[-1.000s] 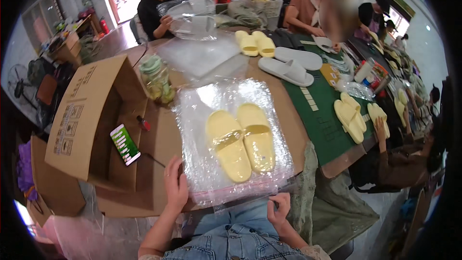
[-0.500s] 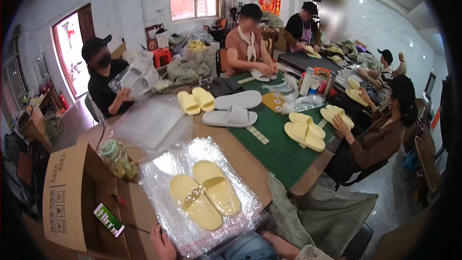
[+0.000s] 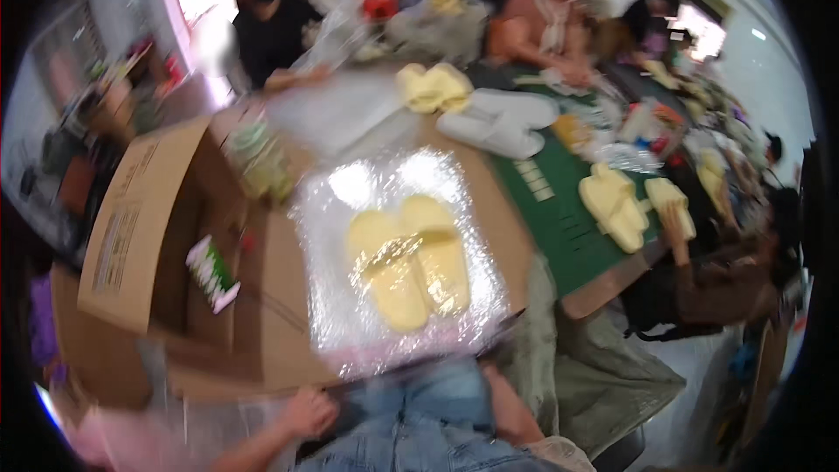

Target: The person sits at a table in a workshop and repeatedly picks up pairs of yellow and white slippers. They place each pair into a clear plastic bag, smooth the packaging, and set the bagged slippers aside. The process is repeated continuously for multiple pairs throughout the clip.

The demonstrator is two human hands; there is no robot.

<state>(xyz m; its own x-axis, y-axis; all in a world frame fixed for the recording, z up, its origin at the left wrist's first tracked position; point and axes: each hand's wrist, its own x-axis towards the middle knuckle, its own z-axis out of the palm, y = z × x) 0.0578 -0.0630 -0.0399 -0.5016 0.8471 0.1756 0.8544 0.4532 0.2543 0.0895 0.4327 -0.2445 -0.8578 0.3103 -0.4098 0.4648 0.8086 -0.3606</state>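
Note:
A pair of pale yellow slippers (image 3: pixel 409 264) lies on a shiny stack of clear plastic bags (image 3: pixel 328 284) at the front of the table. Glare crosses the straps, so film seems to cover at least part of them. Just off the stack's near-left corner is my left hand (image 3: pixel 310 411), its fingers curled in, blurred; whatever they may hold is hidden. My right forearm (image 3: pixel 514 406) comes up beside my denim-covered lap (image 3: pixel 402 428), and that hand's fingers are hidden by the stack's near edge.
An open cardboard box (image 3: pixel 131 218) stands at left, with a lit phone (image 3: pixel 212 274) and a greenish jar (image 3: pixel 260 162) nearby. Farther off are grey slippers (image 3: pixel 498 121), more yellow slippers (image 3: pixel 614 207) on a green mat (image 3: pixel 551 240), and several co-workers around the tables.
My view has tilted down and swung left, blurring the scene. My left hand has come away from the stack's left edge, and its fingers are now curled. The slippers stay on the stack.

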